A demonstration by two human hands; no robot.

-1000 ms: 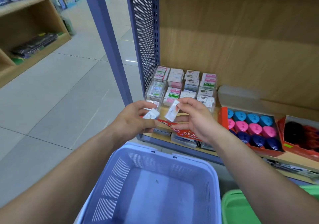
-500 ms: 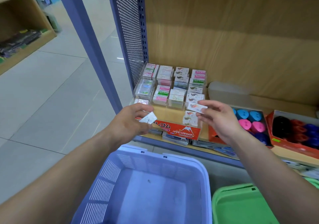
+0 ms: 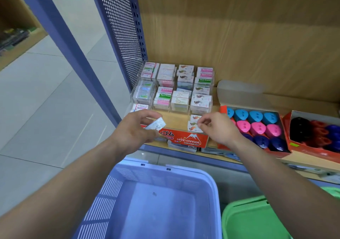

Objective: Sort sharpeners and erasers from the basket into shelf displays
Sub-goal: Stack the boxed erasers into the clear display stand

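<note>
Head view: right hand (image 3: 219, 130) set its eraser (image 3: 193, 127) down, perhaps still pinching.

Stationery shop — stocked eraser display (image 3: 176, 88)

erasers (image 3: 175, 88) left of sharpeners (image 3: 254, 126)

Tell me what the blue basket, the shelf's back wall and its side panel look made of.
Blue basket: moulded plastic, matte, with slotted walls and a rounded rim. Back wall: wood-grain board, likely laminate, with a soft sheen. Side panel: probably painted metal, going by its even rows of punched holes.
</note>
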